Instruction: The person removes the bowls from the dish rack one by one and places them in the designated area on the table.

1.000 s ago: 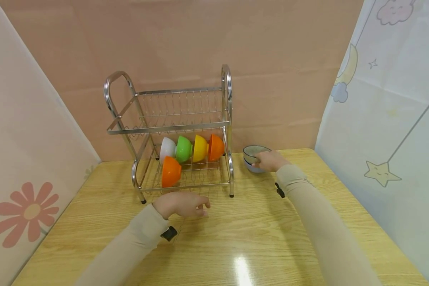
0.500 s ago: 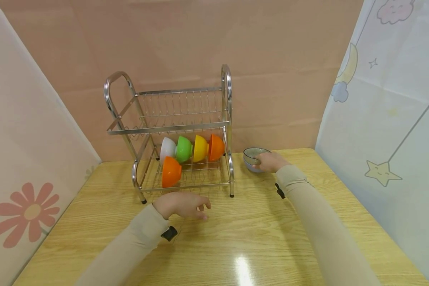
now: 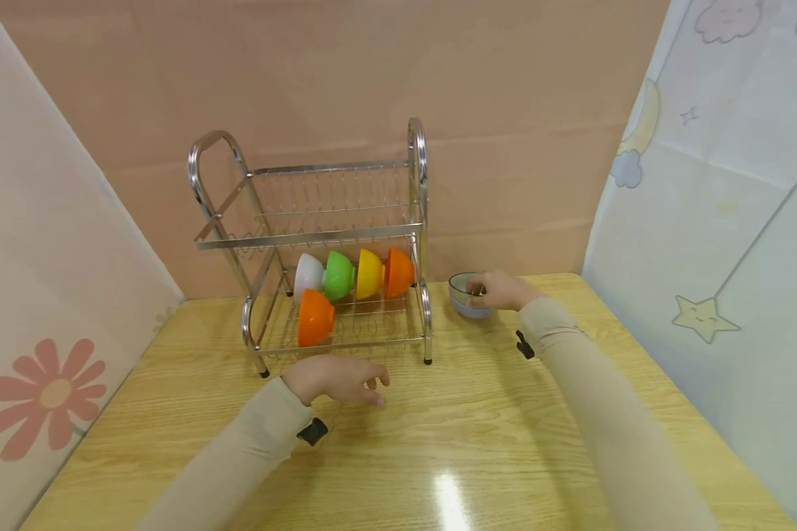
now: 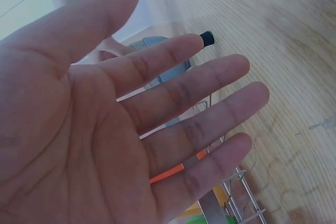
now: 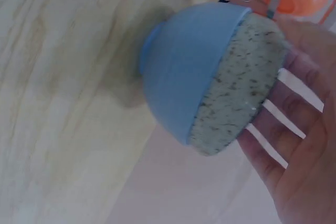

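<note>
A speckled grey bowl [image 5: 239, 85] sits nested inside a light-blue bowl [image 5: 181, 66], standing on the table to the right of the rack. In the head view, my right hand [image 3: 503, 289] is at the right side of this stack, fingertips right at the speckled bowl's rim. The right wrist view shows that hand's fingers fairly straight and spread beside the rim, the thumb blurred. My left hand [image 3: 335, 377] hovers in front of the rack, holding nothing. Its palm and spread fingers fill much of the left wrist view.
A two-tier metal dish rack [image 3: 312, 240] stands at the back left. On its lower tier, white [image 3: 308, 275], green [image 3: 339, 276], yellow [image 3: 369, 274] and orange bowls [image 3: 399, 273] lie sideways in a row, with another orange bowl [image 3: 315, 318] in front.
The speckled bowl has settled down into the light-blue bowl. My right hand has since lifted slightly and its fingers have loosened at the rim. The left hand stays nearly still.
</note>
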`<state>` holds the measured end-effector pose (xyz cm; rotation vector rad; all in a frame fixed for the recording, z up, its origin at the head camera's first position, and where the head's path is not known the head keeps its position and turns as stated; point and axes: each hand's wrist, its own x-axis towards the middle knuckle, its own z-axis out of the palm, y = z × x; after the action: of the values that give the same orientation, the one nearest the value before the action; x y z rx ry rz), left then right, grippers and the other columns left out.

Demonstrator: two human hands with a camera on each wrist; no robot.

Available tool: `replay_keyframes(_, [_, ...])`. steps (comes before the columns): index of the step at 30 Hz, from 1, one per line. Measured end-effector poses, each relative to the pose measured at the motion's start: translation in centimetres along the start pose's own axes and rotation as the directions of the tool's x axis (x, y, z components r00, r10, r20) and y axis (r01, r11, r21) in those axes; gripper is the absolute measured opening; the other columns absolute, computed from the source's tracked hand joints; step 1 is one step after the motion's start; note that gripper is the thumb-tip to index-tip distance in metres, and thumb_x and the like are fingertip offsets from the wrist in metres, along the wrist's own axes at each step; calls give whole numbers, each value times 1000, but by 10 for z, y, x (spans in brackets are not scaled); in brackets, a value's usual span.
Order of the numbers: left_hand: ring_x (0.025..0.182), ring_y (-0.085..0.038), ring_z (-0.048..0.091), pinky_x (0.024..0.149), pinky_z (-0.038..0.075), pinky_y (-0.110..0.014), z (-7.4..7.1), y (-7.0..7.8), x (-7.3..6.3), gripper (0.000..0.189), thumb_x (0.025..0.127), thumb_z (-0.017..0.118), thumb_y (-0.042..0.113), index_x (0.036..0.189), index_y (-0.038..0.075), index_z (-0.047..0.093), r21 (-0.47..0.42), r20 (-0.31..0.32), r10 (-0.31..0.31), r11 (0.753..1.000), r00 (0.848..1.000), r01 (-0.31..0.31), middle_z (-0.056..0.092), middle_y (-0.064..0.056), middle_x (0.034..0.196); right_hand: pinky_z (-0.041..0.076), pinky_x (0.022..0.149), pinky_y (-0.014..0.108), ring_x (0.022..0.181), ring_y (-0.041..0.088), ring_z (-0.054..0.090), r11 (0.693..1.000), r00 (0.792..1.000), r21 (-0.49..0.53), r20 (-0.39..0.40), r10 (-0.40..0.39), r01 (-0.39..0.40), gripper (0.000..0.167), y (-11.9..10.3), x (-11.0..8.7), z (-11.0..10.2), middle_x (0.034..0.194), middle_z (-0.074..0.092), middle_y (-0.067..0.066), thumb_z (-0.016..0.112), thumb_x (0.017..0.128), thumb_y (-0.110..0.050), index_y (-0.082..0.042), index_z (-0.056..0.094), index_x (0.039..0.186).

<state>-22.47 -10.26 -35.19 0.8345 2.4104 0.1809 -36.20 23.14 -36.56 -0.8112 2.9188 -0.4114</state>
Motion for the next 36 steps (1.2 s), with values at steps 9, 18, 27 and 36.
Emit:
replay_keyframes(9, [101, -13, 61, 91, 50, -36, 1, -1, 2, 41, 96, 58, 40, 130, 18, 56, -5, 7, 8, 1000, 1000, -8, 64, 2, 117, 55, 73, 40, 87, 22, 68, 990, 985, -142, -170, -3, -22, 12, -15, -16, 5, 97, 72, 5, 69, 91, -21, -13, 68, 99])
replay_keyframes(18, [107, -16, 60, 94, 49, -37, 1, 1, 3, 41, 97, 57, 39, 131, 17, 55, 0, 9, 24, 1000, 1000, -24, 64, 1, 118, 53, 60, 33, 71, 17, 66, 987, 938, -162, -343, -46, -11, 8, -15, -19, 26, 89, 71, 5, 69, 90, -15, -10, 67, 95])
replay_keyframes(27, [107, -16, 61, 94, 49, -36, 1, 3, 5, 40, 97, 57, 39, 130, 17, 56, 14, -7, 33, 999, 999, -33, 64, 1, 117, 53, 56, 34, 68, 19, 66, 968, 908, -251, -402, -117, 14, 10, -10, -22, 39, 83, 71, 3, 72, 87, -14, -12, 63, 91])
replay_keyframes(36, [105, -15, 61, 93, 49, -36, 1, 3, 5, 40, 96, 58, 39, 130, 17, 56, 18, -9, 34, 999, 999, -33, 64, 1, 117, 54, 58, 36, 71, 21, 68, 968, 895, -251, -424, -135, 27, 12, -6, -21, 46, 85, 71, 4, 72, 87, -13, -13, 62, 92])
